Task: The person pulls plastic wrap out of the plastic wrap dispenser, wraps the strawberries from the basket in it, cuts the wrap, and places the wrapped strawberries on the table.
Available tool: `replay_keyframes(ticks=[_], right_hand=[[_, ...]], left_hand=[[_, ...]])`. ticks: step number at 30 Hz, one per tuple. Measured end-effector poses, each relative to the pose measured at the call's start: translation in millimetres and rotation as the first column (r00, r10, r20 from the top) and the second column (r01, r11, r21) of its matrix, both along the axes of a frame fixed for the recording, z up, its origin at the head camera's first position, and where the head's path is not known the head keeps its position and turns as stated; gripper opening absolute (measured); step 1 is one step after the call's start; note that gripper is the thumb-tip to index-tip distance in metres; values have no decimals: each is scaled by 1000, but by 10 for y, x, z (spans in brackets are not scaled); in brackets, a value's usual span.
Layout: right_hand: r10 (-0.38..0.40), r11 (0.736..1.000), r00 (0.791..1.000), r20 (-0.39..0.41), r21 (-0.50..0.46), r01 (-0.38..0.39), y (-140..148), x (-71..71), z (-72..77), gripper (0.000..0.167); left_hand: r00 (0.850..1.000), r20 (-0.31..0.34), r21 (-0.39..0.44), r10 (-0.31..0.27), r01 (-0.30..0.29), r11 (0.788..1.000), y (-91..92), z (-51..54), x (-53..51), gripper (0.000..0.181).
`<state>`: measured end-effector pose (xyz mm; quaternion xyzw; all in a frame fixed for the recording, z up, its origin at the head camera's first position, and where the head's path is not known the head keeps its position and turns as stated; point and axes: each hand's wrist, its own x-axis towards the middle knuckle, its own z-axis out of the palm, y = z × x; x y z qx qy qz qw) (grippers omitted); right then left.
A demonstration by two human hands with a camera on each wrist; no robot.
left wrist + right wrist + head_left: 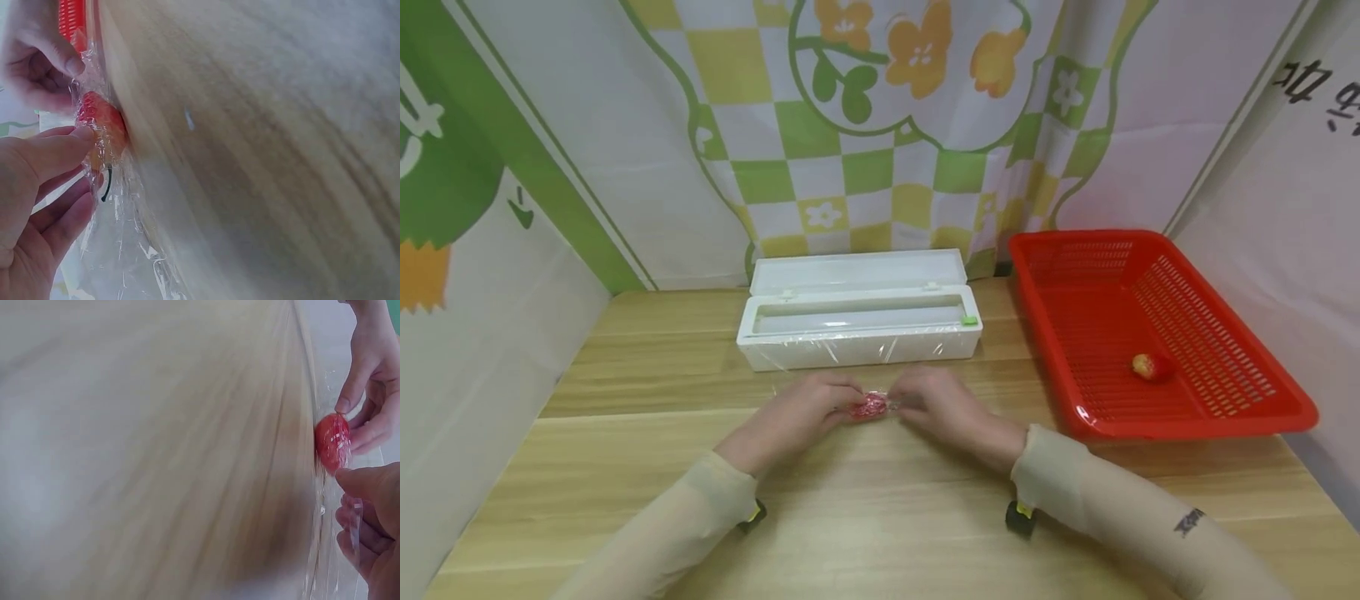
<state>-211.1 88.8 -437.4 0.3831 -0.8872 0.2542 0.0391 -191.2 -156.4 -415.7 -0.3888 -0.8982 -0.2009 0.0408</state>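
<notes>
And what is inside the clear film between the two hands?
A red fruit, yellowish near its dark stem, shows through the film. The left hand covers part of it, and its underside cannot be seen.

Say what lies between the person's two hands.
A small red fruit in clear film lies between the left hand and the right hand; the head view and both wrist views show it.

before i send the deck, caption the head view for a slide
Left hand holds a red fruit while the right hand pinches cling film before an open white film dispenser.
</notes>
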Motion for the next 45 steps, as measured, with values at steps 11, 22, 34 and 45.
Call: replay_keyframes(ticks=[11,22,34,45], right_hand=[[-31,999,996,-87,23,34,358,188,127,17],[-104,979,990,-93,165,119,744,175,598,22],[-162,954,962,-221,216,210,774,-54,689,37],[-192,952,946,-260,184,244,773,-122,646,35]], left_hand=[[999,24,-27,23,-22,999,-14,-9,0,22],[998,45,-42,38,-36,998,-22,9,-14,23],[999,33,-37,26,-24,999,-9,18,-13,22],[1000,-24,-46,13,-14,999,18,-7,-27,24]])
